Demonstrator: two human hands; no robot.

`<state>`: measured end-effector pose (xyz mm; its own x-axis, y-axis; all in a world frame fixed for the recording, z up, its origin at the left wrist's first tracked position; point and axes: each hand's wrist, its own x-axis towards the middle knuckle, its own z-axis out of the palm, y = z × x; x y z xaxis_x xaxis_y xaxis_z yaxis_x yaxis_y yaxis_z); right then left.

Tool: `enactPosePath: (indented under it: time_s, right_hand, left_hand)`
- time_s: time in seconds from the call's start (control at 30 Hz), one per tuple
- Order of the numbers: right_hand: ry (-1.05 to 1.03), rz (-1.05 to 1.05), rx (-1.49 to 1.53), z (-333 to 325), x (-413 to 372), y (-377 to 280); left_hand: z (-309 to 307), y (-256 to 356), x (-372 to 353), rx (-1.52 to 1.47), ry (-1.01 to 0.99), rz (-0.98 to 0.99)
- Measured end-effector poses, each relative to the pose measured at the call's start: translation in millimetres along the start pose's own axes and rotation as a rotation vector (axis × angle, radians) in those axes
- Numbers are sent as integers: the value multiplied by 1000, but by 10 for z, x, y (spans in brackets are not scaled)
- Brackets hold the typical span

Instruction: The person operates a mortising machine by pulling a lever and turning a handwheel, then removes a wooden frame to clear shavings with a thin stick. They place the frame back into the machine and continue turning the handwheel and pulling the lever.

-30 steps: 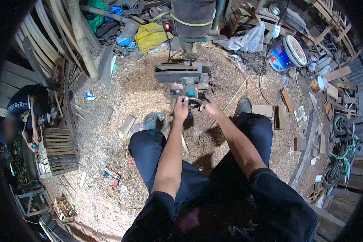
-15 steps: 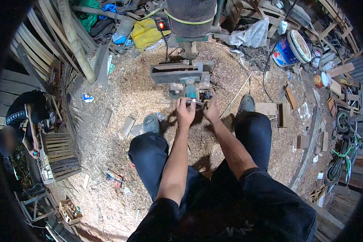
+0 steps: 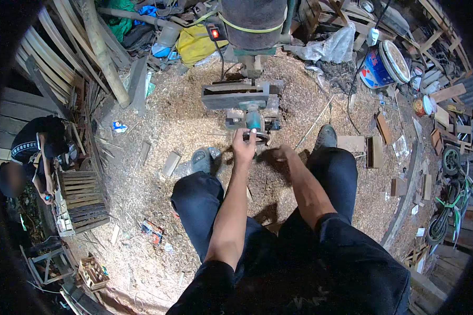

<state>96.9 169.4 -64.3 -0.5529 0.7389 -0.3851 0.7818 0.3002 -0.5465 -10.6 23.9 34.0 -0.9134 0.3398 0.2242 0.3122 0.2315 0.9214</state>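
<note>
Ring (image 3: 258, 137) in left hand (image 3: 243, 147), machine (image 3: 236, 97) behind

Sawdust floor (image 3: 157, 121), wooden crate (image 3: 80, 202) (slatted), scattered planks (image 3: 47, 47)

Both bare arms stretched forward and down, side by side. The left hand (image 3: 244, 145) lay farther out, its fingers curled closed. The right hand (image 3: 280, 153) hung just beside it, blurred.
</note>
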Motion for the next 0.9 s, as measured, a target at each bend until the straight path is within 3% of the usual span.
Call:
enactPosePath:
  time_s: [0.13, 0.23, 0.27, 0.3, 0.47, 0.53, 0.63, 0.67, 0.77, 0.87, 0.9]
  right_hand:
    - [-3, 29, -2, -42, -73, -14]
    - [31, -134, 34, -93, -103, -183]
    - [267, -391, 80, 201, 150, 26]
    - [239, -345, 76, 183, 158, 65]
    - [86, -120, 45, 51, 59, 264]
    - [167, -145, 53, 60, 49, 158]
    - [255, -413, 86, -93, -142, -163]
    - [140, -344, -26, -77, -118, -163]
    - [-32, -23, 79, 125, 54, 89]
    - [-54, -44, -96, 13, -58, 68]
    - [-75, -64, -133, -45, 19, 4]
  left_hand:
    - [3, -19, 37, -23, -26, -56]
    - [-61, 94, 61, -7, -70, -89]
    - [-32, -34, 68, -44, -92, -149]
    - [-31, -114, 78, -77, -113, -208]
    - [-228, 222, 68, 0, -175, -105]
    - [-234, 236, 69, -33, -165, -112]
    - [-175, 184, 28, 3, -121, -64]
    - [-168, 159, 24, 32, -96, -39]
    - [-197, 206, 34, 4, -124, -65]
    - [-127, 38, 11, 42, -60, 44]
    - [-123, 89, 62, -59, -73, -29]
